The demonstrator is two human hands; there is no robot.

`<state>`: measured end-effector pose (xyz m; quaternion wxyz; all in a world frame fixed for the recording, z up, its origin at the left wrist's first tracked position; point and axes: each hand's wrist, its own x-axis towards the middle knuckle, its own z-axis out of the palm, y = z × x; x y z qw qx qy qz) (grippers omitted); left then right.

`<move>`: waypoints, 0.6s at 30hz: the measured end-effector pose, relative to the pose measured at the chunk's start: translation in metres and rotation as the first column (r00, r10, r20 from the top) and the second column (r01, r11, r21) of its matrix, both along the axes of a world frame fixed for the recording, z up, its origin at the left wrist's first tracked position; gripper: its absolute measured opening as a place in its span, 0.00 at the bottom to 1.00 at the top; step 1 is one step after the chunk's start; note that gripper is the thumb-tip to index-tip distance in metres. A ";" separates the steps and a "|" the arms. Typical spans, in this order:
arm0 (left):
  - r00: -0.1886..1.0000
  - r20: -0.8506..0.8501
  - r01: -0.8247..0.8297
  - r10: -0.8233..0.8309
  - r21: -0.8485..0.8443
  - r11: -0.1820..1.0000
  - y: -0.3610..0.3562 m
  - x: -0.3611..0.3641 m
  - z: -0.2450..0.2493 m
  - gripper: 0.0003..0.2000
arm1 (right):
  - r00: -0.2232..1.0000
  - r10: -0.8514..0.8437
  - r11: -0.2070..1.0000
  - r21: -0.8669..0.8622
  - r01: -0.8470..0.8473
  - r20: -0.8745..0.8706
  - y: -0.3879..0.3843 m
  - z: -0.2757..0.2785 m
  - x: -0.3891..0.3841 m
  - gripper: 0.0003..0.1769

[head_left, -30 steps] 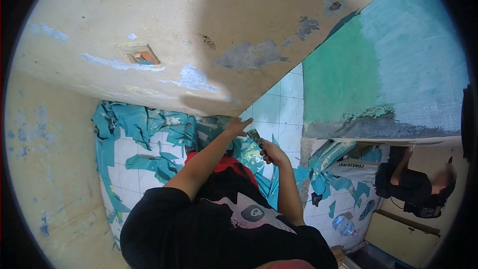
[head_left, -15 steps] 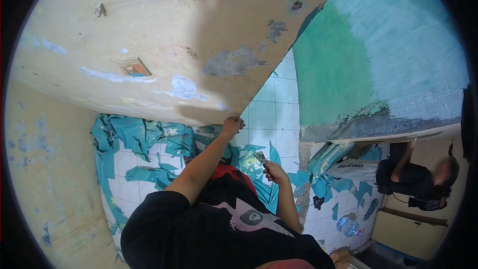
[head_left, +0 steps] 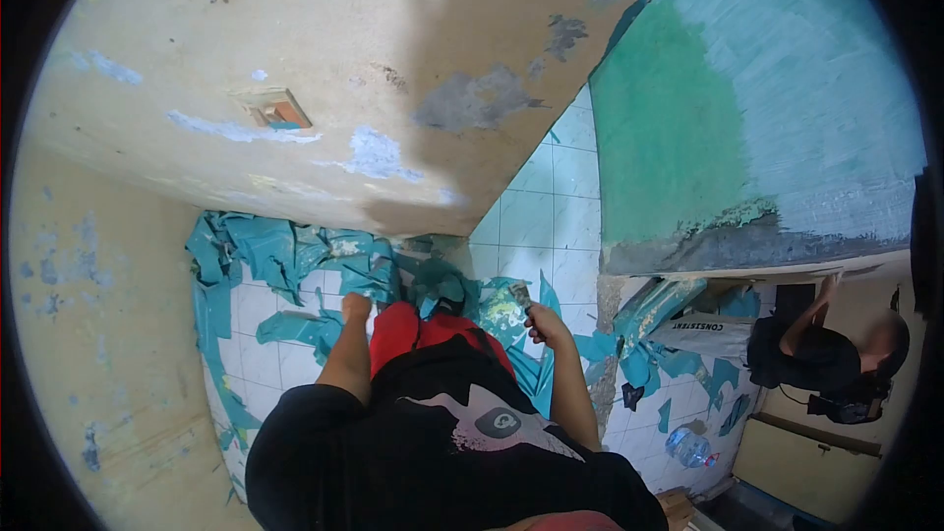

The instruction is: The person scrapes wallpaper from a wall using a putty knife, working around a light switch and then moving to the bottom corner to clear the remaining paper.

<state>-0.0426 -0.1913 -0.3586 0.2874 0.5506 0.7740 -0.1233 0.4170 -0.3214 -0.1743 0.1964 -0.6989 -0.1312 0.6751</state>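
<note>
In my right hand (head_left: 543,324) is a small putty knife (head_left: 520,294), its blade pointing up and away from me and smeared with pale residue. The fingers are wrapped round its handle, and the blade touches no wall. My left hand (head_left: 356,307) hangs low on the left beside my red shorts (head_left: 395,332), over the littered floor. Its fingers are turned away from view, so I cannot make out whether they are curled or hold anything. Ahead stands a beige wall (head_left: 324,29) with grey and pale blue bare patches and a switch box (head_left: 275,110).
Peeled teal paint sheets (head_left: 265,251) lie along the wall's foot and over the white tiled floor (head_left: 526,221). To the right are a green and blue wall (head_left: 678,128), a white sack (head_left: 703,334), a plastic bottle (head_left: 690,447) and another person (head_left: 806,354) reaching to a wall.
My left hand has come off the beige wall's edge and dropped down to the left, beside my shorts. My right hand keeps the putty knife at about the same place. The view has shifted slightly.
</note>
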 end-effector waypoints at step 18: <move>0.911 0.395 0.132 -0.120 -0.003 0.991 -0.036 -0.011 0.023 0.28 | 0.957 -0.290 0.921 0.279 0.272 0.024 0.052 0.016 -0.091 0.16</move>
